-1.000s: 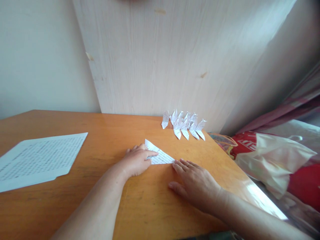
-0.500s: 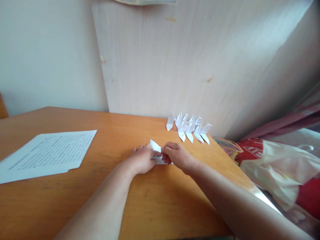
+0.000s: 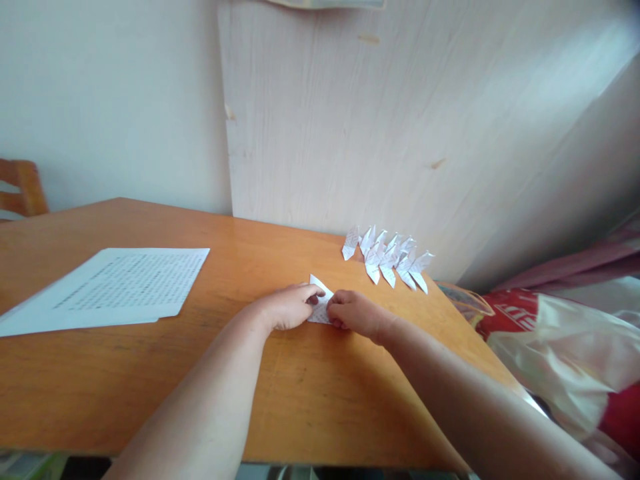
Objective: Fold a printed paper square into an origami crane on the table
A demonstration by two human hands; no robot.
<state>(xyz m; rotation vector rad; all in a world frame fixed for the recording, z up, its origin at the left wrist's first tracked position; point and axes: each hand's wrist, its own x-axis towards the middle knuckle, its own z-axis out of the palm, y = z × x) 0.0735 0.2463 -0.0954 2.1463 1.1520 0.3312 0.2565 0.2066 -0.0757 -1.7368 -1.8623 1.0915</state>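
Chair back (image 3: 30,190) at far left, beyond the edge of the counter (image 3: 240,260). Next, a stack of printed sheets (image 3: 140,277), lying flat and well apart from my work. Then my left grip (image 3: 293,307): fingers partly curled, thumb and forefinger meeting the left part of the folded paper (image 3: 320,315). Whether they pinch it or only press, I cannot tell. The paper lies on the counter between my hands, one pointed corner showing toward the wall, its right end covered. My right grip (image 3: 357,315) is curled nearly closed over that end; its fingertips are hidden, so I cannot confirm a pinch. Farther right and back, a cluster of folded white pieces (image 3: 390,259); past the counter's edge, a pale bag (image 3: 560,340).

Step in hand, my judgement: working a fold into this small piece. Next move, I judge, calls for the left to steady the layers while the right lines up the edge, then firm pressure along the crease. Risk: thin layers slipping.
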